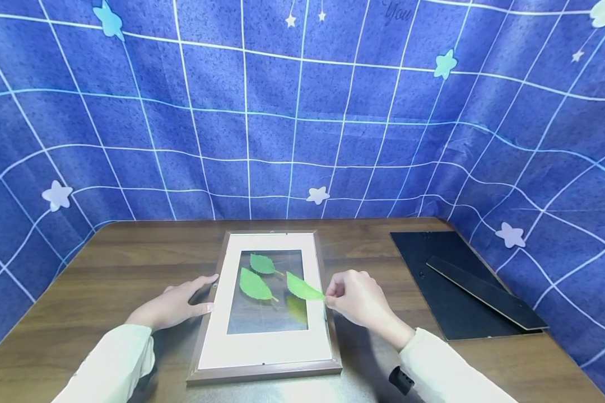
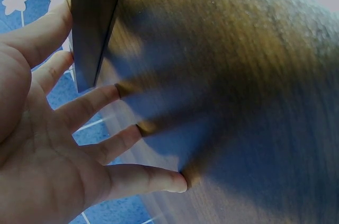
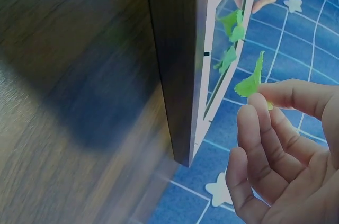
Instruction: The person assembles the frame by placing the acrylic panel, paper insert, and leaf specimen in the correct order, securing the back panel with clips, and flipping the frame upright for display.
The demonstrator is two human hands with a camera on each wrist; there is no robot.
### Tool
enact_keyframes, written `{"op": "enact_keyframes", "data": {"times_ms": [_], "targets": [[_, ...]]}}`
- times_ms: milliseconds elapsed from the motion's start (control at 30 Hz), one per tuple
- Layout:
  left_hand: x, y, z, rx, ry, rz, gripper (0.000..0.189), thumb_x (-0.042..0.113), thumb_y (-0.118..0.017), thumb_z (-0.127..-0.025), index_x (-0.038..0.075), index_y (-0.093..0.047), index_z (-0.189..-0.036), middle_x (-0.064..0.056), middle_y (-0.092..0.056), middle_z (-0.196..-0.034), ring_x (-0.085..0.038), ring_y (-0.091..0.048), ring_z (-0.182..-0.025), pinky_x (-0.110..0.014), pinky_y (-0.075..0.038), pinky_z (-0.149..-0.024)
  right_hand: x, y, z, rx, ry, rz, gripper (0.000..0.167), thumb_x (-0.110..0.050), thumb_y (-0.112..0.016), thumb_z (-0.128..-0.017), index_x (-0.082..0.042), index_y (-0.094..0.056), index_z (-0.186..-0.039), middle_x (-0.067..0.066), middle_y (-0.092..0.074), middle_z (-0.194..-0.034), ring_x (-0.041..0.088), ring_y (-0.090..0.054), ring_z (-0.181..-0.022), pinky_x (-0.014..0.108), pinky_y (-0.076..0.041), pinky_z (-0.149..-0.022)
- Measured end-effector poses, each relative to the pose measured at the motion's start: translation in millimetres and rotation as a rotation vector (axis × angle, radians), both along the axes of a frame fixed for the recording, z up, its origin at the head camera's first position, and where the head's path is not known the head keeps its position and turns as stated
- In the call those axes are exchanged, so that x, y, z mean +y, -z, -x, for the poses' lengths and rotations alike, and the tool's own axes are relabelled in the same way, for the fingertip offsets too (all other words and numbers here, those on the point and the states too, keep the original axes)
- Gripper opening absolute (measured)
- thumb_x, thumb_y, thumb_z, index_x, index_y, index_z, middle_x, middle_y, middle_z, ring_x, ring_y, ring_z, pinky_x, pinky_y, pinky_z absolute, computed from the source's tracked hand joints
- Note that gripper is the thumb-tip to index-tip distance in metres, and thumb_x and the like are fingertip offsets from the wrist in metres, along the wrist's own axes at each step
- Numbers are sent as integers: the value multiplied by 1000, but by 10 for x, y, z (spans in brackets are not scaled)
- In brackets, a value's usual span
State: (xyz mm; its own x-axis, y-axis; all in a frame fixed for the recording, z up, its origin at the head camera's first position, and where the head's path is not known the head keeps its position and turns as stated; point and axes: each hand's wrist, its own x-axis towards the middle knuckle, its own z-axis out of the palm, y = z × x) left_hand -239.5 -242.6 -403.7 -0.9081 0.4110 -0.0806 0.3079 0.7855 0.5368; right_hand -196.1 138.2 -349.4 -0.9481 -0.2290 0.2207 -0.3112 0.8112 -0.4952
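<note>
A brown picture frame [image 1: 264, 369] with a white mat [image 1: 267, 350] and a glass window lies on the table. Two green leaves rest inside the window, an upper leaf [image 1: 262, 263] and a lower leaf [image 1: 254, 284]. My right hand [image 1: 359, 296] pinches a third leaf [image 1: 302, 287] by its stem end, between thumb and index finger. That leaf hangs over the window's right side, and its reflection shows in the glass below. My left hand [image 1: 173, 305] rests at the frame's left edge, thumb and index finger touching it, the other fingers spread toward the table [image 2: 238, 102].
At the right lies a black backing board [image 1: 423, 263] with a narrow black stand leg [image 1: 489, 294] lying across it. Blue curtain [image 1: 282, 140] with a white grid and stars surrounds the wooden table at the back and sides. A dark wrist strap [image 1: 401, 380] shows at my right sleeve.
</note>
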Motion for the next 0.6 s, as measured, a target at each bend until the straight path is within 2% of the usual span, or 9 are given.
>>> {"op": "enact_keyframes", "data": {"times_ms": [167, 333, 600], "targets": [[-18, 11, 3, 15, 22, -3, 77, 53, -61, -98, 5, -40, -154, -29, -45, -151, -55, -37, -138, -80, -21, -104, -78, 5, 33, -9, 5, -27, 22, -8, -78, -76, -23, -66, -65, -15, -58, -59, 10, -52, -59, 31, -41, -52], [-17, 22, 8, 24, 23, 6, 74, 48, -63, -99, 3, -40, -153, -30, -45, -150, -56, -37, -138, -80, -20, -104, -153, 16, 64, -17, 10, -50, 20, -9, -78, -75, -21, -65, -65, -13, -61, -62, 11, -55, -60, 33, -44, -51], [89, -195, -111, -16, -6, 37, 69, 37, -65, -100, 0, -39, -153, -33, -43, -150, -58, -37, -137, -79, -24, -104, -251, 56, 100, -43, 15, -60, 19, -9, -80, -76, -18, -66, -67, -9, -61, -63, 13, -54, -59, 32, -43, -50]]}}
